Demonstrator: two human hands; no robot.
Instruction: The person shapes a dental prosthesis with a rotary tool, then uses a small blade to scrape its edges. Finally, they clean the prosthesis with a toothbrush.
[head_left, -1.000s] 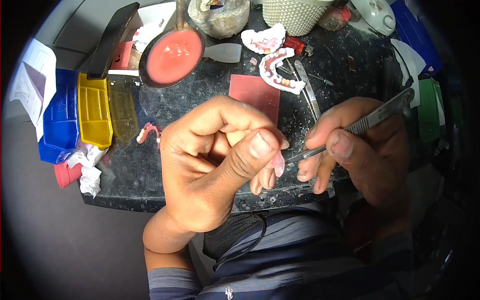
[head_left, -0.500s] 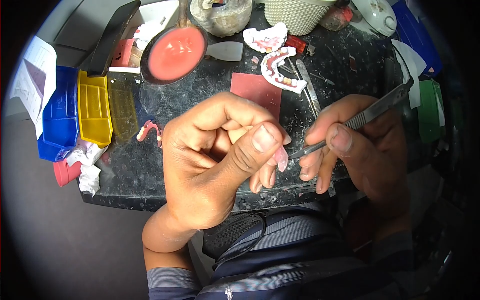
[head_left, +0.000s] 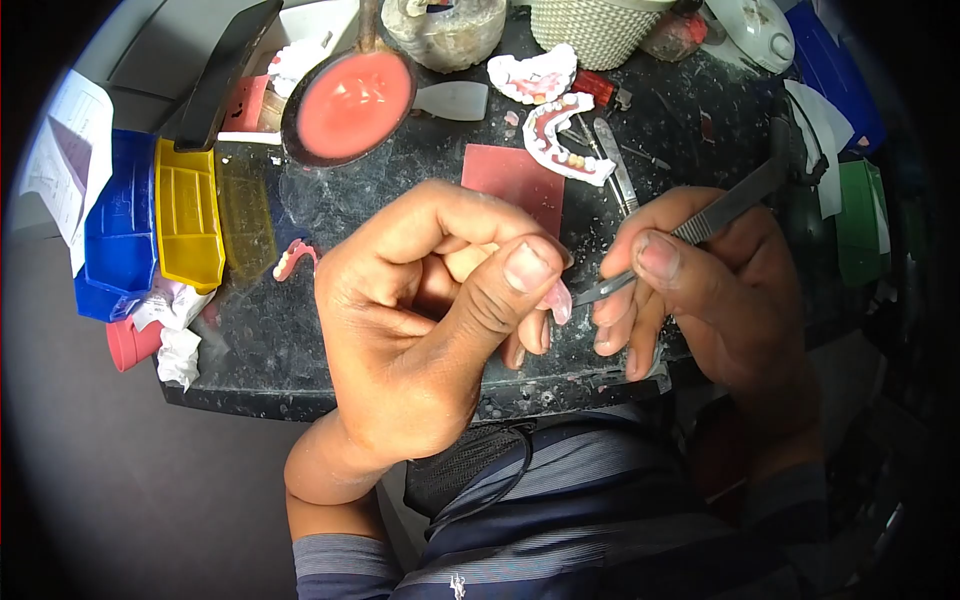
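Pinched between thumb and curled fingers, a small translucent pink piece [head_left: 560,303] pokes out from my left hand [head_left: 430,310]; most of it is hidden. My right hand [head_left: 710,285] grips a metal carver [head_left: 712,217] with a ridged handle, its narrow tip right at the pink piece's edge. Both hands are above the front of the dark table. Behind them lies a square pink wax sheet [head_left: 515,178]. A plaster dental model with pink wax and teeth [head_left: 567,140] is just beyond, and a small pink denture with teeth [head_left: 294,260] rests left of my left hand.
At the back left stands a pan of pink wax [head_left: 355,105], with a spatula [head_left: 452,101] beside it. Another plaster model [head_left: 531,76] lies near a woven basket [head_left: 590,32]. Yellow [head_left: 190,215] and blue bins [head_left: 120,225] line the left edge; a green bin [head_left: 862,220] is at right.
Both hands have shifted slightly left. The carver has tilted in my right hand, its rear end swinging upward and left, while its tip stays by the pink piece.
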